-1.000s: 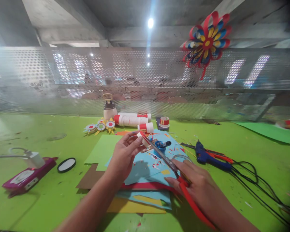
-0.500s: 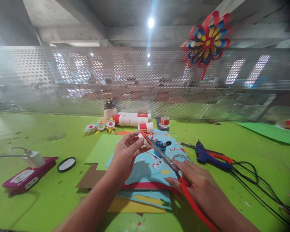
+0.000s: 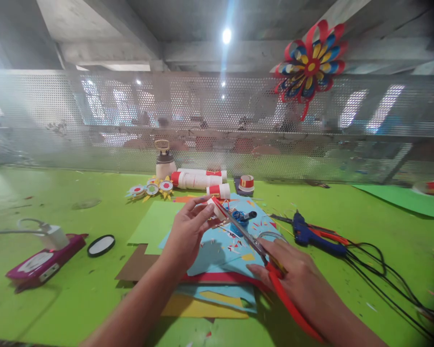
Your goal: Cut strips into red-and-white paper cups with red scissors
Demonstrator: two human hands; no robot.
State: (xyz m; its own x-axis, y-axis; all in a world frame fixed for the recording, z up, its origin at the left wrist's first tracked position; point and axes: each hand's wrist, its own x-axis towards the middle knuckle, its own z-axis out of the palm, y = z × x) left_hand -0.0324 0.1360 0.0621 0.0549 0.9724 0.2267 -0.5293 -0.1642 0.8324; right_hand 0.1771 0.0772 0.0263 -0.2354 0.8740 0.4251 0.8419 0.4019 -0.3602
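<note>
My left hand (image 3: 191,226) is closed on a red and white paper cup piece (image 3: 217,208), held above the sheets in the middle of the table. My right hand (image 3: 292,267) grips a pair of scissors (image 3: 257,248) with red handles. The scissor blades reach up and left to the edge of the cup piece; whether they bite into it I cannot make out. Beneath both hands lies a light blue paper sheet (image 3: 213,258) strewn with small scraps. A blue container (image 3: 239,222) with a black item on it stands just behind the blades.
A blue glue gun (image 3: 313,236) with black cable lies right. Stacked paper cups (image 3: 198,180), a spray bottle (image 3: 164,161) and flower-like paper pieces (image 3: 152,188) stand at the back. A purple power strip (image 3: 45,262) and round black-rimmed disc (image 3: 101,245) lie left. A paper flower (image 3: 311,66) hangs above.
The view has shifted very slightly. Both hands, the scissors and the cup piece stay almost where they were.
</note>
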